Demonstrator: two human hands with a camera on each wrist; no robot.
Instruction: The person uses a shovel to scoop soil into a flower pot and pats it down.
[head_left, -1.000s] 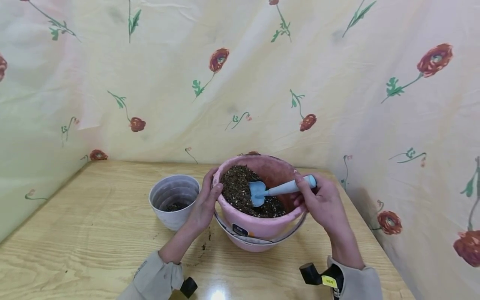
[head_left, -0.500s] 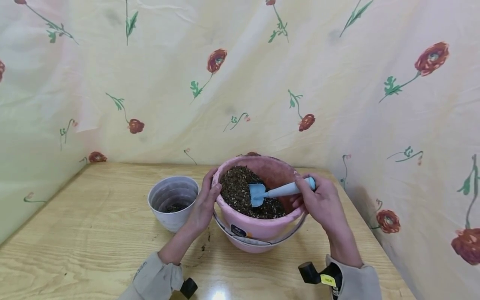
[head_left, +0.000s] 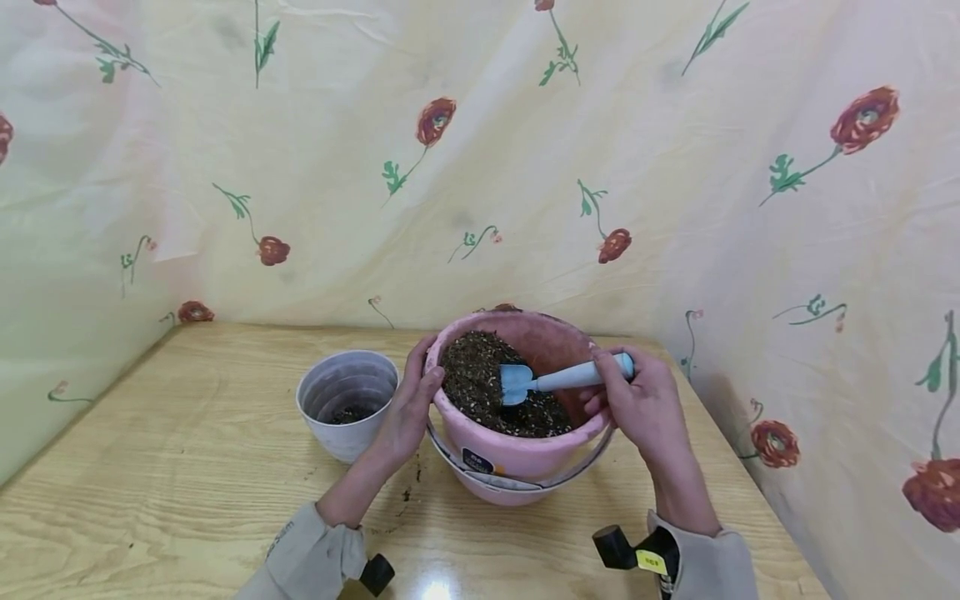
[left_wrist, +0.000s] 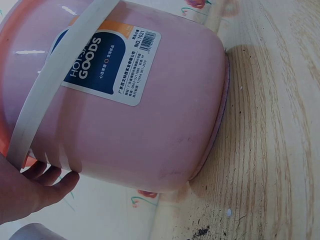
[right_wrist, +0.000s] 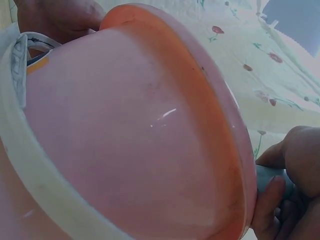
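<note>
While one pot [head_left: 345, 437] stands near, two hands [head_left: 405, 408] [head_left: 647, 408] hold one bucket [head_left: 528, 451], one trowel [head_left: 562, 378].

Table, pale wood-grain top [head_left: 172, 433], filling the head view from 8 to 4 o'clock; glossy light reflection [head_left: 437, 591] at 6. Cloth backdrop, cream [head_left: 495, 150], creased, hung behind and at both sides of the table, from 9 through 12 to 4. Printed red blossoms on green stems: large specimen [head_left: 865, 119] at 2, another [head_left: 776, 443] at 4, smaller [head_left: 273, 250] near 10. White speck [left_wrist: 229, 212], on tabletop, left-wrist view, 5 o'clock.
</note>
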